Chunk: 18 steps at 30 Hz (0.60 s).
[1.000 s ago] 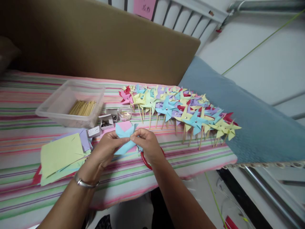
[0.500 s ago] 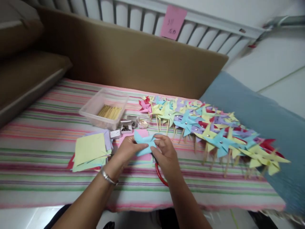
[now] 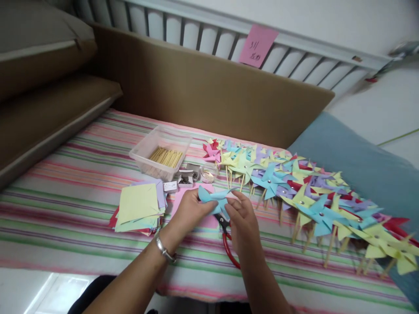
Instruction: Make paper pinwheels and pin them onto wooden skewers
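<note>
A light blue paper pinwheel [image 3: 211, 195], partly folded, is held up between my two hands. My left hand [image 3: 193, 208] pinches its left side with the thumb on top. On the other side, my right hand [image 3: 241, 213] grips its right part between thumb and fingers. Below them lie pink paper [image 3: 209, 221] and scissors with red handles [image 3: 225, 244], partly hidden by my right hand. To the left is a stack of coloured paper squares [image 3: 139, 205], a pale yellow one on top.
Behind my hands stand a clear plastic box [image 3: 157, 170] of short sticks, small boxes of fasteners [image 3: 185, 179] and a round clear container [image 3: 208, 173]. Many finished pinwheels [image 3: 322, 213] on sticks fill the right side. A brown board [image 3: 209, 96] rises at the back.
The view has shifted, so the scene sits lower and further right. Both hands keep hold of the blue paper, which has tilted and curled slightly; more of the scissors shows.
</note>
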Tool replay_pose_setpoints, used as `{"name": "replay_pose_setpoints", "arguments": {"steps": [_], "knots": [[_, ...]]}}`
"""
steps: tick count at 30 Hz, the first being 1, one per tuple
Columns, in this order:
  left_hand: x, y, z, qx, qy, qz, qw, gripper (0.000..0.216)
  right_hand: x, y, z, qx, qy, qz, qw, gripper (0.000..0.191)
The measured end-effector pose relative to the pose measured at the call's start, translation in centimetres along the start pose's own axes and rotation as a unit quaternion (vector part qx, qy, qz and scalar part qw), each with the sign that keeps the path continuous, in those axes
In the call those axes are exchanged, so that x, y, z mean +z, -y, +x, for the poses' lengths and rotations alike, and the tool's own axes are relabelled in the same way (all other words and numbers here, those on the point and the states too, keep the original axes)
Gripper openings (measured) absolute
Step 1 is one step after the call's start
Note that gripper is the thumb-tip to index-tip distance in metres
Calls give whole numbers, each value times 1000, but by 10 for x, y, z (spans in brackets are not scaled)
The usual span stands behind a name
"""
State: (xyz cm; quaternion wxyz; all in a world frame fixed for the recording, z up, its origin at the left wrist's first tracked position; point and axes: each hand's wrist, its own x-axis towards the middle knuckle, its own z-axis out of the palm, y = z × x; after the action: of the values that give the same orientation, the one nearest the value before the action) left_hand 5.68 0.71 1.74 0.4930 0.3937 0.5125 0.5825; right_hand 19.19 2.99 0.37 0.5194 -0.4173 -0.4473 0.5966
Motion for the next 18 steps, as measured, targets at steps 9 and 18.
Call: {"name": "replay_pose_setpoints", "arguments": {"steps": [9, 18], "knots": [[-7, 2, 1, 12, 44, -41, 998, 11, 0, -5, 4, 18, 84, -73, 994, 17], [-22, -49, -18, 37, 91, -186, 978, 10, 20, 29, 35, -76, 18, -171, 982, 8]]}}
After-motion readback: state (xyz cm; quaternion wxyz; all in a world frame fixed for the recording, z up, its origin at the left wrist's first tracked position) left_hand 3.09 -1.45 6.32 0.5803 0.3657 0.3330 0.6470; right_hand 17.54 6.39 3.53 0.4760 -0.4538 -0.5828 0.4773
